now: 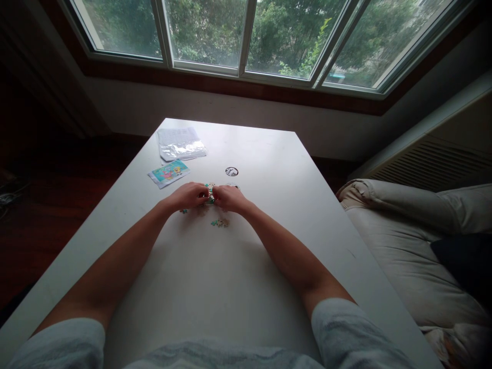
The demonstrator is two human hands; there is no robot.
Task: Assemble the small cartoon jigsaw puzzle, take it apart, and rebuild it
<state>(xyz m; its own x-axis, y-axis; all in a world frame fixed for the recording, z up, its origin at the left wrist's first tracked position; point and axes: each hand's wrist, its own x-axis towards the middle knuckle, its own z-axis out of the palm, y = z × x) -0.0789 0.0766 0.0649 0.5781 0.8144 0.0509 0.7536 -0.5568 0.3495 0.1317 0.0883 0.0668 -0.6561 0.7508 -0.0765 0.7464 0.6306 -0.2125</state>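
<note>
Both hands meet over a small cluster of jigsaw puzzle pieces (211, 192) on the white table. My left hand (189, 195) curls its fingers inward against the left side of the cluster. From the right, my right hand (229, 198) closes on the same pieces, its fingertips only a little apart from the left ones. Fingers hide part of the cluster. Closer to me lie several loose puzzle pieces (220, 223), teal and tan in colour. Another loose piece (184, 210) rests below the left hand. A round black-and-white disc (231, 171) lies beyond the right hand.
A colourful picture card (169, 172) lies on the white table (230, 287) to the left, below a clear plastic bag with paper (181, 143). A second round object (232, 186) is partly behind the right hand. A pale sofa (395, 246) stands along the right side.
</note>
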